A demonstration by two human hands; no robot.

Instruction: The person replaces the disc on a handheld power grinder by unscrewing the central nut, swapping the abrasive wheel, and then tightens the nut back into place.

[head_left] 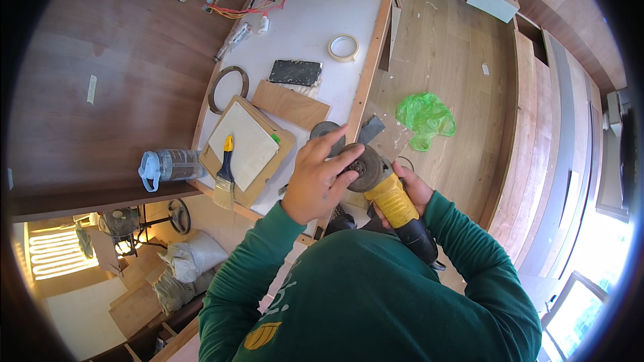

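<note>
A yellow and black angle grinder [394, 206] is in front of my body, its head pointing up and left. My right hand [414, 191] is closed around its yellow body from the right. My left hand [315, 177] is at the grinder's dark disc [367, 169]; its thumb and some fingers press on the disc around the hub, while another finger stretches past it. What lies under those fingertips is partly hidden. Behind the left fingers, a second grey disc [320, 127] shows at the edge of the white-topped panel [305, 17].
On the panel are a brush [227, 167] on stacked boards, a wooden piece [290, 104], a black-faced block [295, 72], tape rolls [343, 48] and red wires [268, 1]. A blue-lidded water jug [171, 165] lies left. A green plastic bag [427, 119] is on the floor.
</note>
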